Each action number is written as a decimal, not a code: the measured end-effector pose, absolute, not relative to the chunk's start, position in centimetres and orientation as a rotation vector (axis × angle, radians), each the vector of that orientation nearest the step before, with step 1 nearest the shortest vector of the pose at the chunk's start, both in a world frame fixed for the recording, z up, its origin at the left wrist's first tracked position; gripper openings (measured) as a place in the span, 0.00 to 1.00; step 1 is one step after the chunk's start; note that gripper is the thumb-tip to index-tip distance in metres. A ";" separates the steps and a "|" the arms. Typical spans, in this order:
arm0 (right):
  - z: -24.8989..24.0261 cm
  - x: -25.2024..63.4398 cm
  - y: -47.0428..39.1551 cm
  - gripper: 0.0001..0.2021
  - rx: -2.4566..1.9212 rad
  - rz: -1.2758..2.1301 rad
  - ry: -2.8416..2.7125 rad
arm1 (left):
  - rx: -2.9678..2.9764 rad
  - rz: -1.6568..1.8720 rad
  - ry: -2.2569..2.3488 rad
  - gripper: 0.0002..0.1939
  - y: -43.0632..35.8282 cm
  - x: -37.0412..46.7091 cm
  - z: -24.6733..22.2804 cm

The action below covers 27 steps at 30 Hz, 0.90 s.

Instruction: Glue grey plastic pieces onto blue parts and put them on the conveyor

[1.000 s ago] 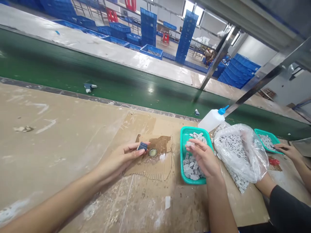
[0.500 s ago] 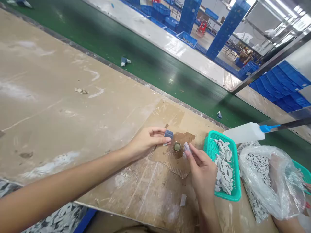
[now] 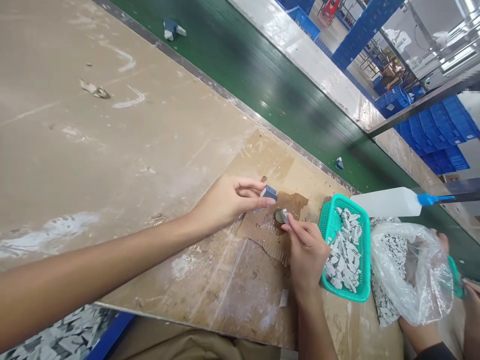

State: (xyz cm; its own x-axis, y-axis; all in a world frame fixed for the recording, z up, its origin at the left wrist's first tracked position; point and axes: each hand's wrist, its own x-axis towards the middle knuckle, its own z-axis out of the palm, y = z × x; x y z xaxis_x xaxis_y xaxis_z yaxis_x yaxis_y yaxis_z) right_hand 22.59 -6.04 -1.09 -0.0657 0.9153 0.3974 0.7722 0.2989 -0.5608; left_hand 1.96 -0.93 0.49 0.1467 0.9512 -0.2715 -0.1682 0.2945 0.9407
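My left hand [image 3: 227,202] pinches a small dark blue-grey plastic part [image 3: 269,193] between thumb and fingertips, just above a brown-stained piece of cardboard [image 3: 258,231]. Lower and to its right, my right hand [image 3: 308,252] grips a small pale grey plastic piece [image 3: 285,215]. That piece's tip is at a small round metal cap [image 3: 278,216], which looks like a bottle cap; whether the tip dips inside I cannot tell. Beside my right hand stands a green basket [image 3: 365,255] of similar pale pieces [image 3: 345,250].
A white squeeze bottle [image 3: 388,202] with a blue nozzle lies behind the basket. Further right is a clear plastic bag [image 3: 431,280] of small pieces, with another person's arms near it. Beyond the table runs a green conveyor belt [image 3: 232,65] carrying dark blue-grey parts [image 3: 173,30].
My right hand has brought the pale piece left and down to the metal cap. My left hand still holds the blue-grey part, now turned differently. The view has shifted.
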 end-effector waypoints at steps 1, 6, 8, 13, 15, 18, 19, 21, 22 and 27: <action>-1.2 22.6 -6.0 0.13 -1.490 0.255 -1.878 | 0.923 0.993 1.100 0.19 -1.0 2.0 0.4; -1.3 22.5 -6.0 0.14 -1.442 0.259 -1.887 | 0.936 0.993 1.064 0.18 -0.9 1.9 -0.2; -1.2 22.5 -6.0 0.14 -1.448 0.262 -1.892 | 0.932 0.998 1.066 0.18 -0.9 2.0 -0.5; -1.1 22.2 -6.0 0.13 -1.504 0.275 -1.902 | 0.927 1.001 1.077 0.18 -1.0 2.1 -0.5; -0.9 22.1 -5.9 0.13 -1.511 0.290 -1.894 | 0.907 0.992 1.059 0.18 -1.0 2.1 -0.4; -0.5 21.8 -5.9 0.15 -1.465 0.282 -1.868 | 0.840 0.986 1.030 0.16 -1.1 2.0 -0.1; -0.3 21.8 -5.9 0.16 -1.437 0.258 -1.849 | 0.809 0.991 0.999 0.14 -1.1 2.0 0.0; 0.0 21.7 -5.9 0.19 -1.379 0.203 -1.809 | 0.713 1.000 0.899 0.12 -1.0 2.1 0.2; 0.1 21.7 -5.9 0.20 -1.361 0.191 -1.798 | 0.645 1.003 0.841 0.11 -0.9 2.1 0.3; 0.3 21.7 -5.8 0.20 -1.369 0.234 -1.751 | 0.341 1.039 0.749 0.15 -0.9 2.2 1.0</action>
